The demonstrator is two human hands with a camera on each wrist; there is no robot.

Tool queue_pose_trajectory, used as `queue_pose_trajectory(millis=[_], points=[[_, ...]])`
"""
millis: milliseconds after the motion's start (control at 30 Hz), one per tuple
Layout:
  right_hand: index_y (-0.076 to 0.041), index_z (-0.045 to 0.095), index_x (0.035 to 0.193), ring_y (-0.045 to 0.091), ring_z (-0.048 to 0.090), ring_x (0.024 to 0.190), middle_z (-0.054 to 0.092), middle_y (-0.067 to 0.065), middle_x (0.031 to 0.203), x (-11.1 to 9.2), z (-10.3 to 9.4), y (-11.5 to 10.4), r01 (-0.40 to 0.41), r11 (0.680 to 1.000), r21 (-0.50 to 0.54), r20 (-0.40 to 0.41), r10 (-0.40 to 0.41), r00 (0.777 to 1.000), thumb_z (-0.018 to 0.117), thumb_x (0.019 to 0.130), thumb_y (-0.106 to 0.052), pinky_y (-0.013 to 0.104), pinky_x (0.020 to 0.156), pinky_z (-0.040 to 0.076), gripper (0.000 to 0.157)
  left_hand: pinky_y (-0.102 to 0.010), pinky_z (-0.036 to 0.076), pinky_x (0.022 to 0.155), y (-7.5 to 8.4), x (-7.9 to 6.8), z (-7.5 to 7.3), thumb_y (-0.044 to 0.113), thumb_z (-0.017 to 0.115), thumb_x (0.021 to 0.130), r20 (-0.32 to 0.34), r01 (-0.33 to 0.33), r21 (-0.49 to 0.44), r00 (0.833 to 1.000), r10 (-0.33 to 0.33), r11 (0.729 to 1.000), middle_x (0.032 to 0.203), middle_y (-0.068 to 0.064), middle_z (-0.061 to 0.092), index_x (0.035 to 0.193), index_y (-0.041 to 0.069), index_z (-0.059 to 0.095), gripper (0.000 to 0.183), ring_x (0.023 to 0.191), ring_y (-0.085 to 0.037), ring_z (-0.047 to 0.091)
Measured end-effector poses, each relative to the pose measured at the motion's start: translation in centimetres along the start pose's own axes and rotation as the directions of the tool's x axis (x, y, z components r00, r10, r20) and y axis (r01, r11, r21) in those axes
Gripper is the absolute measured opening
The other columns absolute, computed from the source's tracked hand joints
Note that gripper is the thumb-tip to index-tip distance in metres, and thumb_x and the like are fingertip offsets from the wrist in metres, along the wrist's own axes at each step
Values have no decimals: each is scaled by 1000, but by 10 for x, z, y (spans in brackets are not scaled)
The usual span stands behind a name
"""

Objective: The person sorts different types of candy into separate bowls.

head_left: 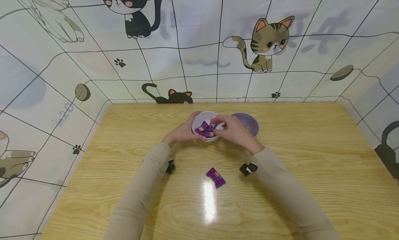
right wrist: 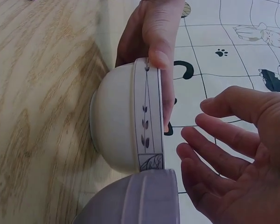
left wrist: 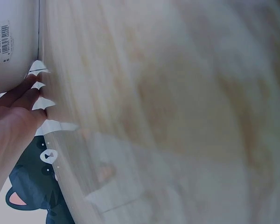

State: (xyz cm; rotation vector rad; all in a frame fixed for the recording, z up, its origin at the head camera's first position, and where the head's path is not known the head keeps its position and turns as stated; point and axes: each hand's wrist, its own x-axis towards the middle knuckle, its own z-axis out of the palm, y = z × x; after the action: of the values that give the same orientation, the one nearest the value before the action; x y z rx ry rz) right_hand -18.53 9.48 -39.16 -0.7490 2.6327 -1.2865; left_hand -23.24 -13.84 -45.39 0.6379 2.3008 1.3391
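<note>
A white bowl (head_left: pixel 200 119) with wrapped purple candies (head_left: pixel 205 130) inside stands near the back of the table. My left hand (head_left: pixel 187 130) grips it from the left, thumb at the near rim. In the right wrist view, the bowl (right wrist: pixel 116 116) shows a dark leaf pattern below its rim. My right hand (head_left: pixel 231 128) hovers over its right side. In that same wrist view, the fingers of my right hand (right wrist: pixel 238 154) are loosely bent and apart from the thumb, with nothing between them. A barcode shows on the white bowl (left wrist: pixel 11 46) in the left wrist view.
A purple bowl (head_left: pixel 254 124), partly hidden behind my right hand, sits right beside the white one, with something yellow-green in it. One purple candy (head_left: pixel 215 177) lies on the wooden table (head_left: pixel 311 157) between my forearms. A cat-patterned cloth (head_left: pixel 199 67) rises behind the table.
</note>
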Motion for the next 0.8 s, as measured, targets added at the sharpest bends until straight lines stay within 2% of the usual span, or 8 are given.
queue_pose_trajectory(millis=[267,633,800], points=[[3,66,113,32,62,100,67,16,110,-16,-2,0,8,1000,21,-39,-7,999,68,86,-3,42,86,50,28,-44,32,107,1,-1,0,17,85,75,-9,3,11,1000,-3,1000,145,-11,37,154,18,10,109,128,-26,41],[3,67,106,31,62,97,68,14,103,-33,9,0,49,996,68,-1,-49,999,67,86,0,43,84,52,20,-41,31,108,1,1,1,14,84,75,-8,-4,-11,1000,4,1000,144,-10,38,154,16,10,108,127,-25,41],[3,67,105,30,63,95,68,15,103,-40,14,4,74,996,50,7,-74,997,67,85,2,41,83,52,21,-42,30,108,2,-1,1,14,85,75,-8,-3,-13,1000,3,1000,145,-10,38,154,16,11,108,128,-25,41]])
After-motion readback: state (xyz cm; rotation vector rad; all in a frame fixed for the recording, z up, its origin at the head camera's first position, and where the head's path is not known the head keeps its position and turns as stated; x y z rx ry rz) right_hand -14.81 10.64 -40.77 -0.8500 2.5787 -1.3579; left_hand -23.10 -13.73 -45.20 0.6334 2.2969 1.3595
